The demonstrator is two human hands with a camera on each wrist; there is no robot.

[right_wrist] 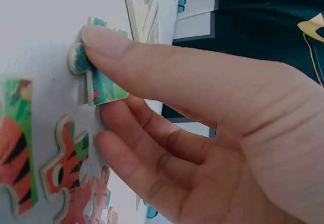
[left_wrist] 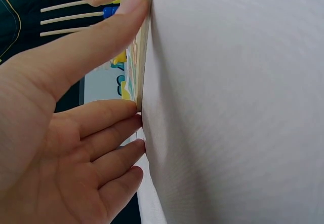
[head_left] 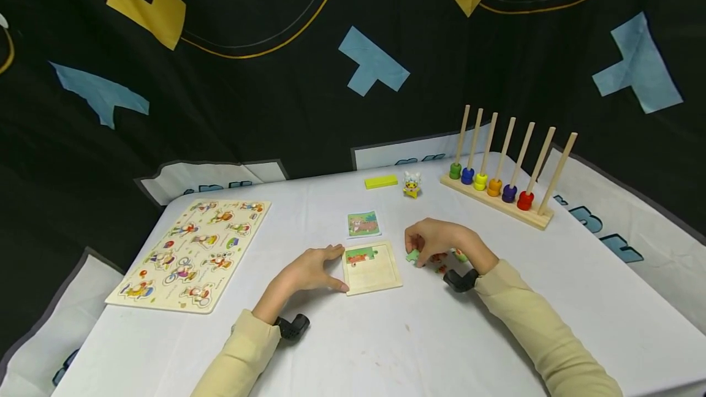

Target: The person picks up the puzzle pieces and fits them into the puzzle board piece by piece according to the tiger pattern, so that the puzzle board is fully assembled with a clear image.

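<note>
My left hand (head_left: 313, 269) steadies a square wooden puzzle tray (head_left: 380, 280), thumb at its near left corner and fingertips along its left side. Joined puzzle pieces (head_left: 360, 254) with green and red print lie in the tray's upper left. To the right of the tray, my right hand (head_left: 432, 239) pinches a green jigsaw piece (right_wrist: 106, 82) between thumb and fingers, close over the table. Orange-and-black striped pieces (right_wrist: 66, 163) lie beside it on the cloth, partly hidden by the hand in the head view.
Behind the tray lies a small picture card (head_left: 363, 224). Farther back are a yellow block (head_left: 381, 182) and a small figurine (head_left: 411, 185). A peg rack with coloured rings (head_left: 496, 198) stands back right; a large peg puzzle board (head_left: 190, 253) lies left on the white tablecloth (head_left: 353, 348).
</note>
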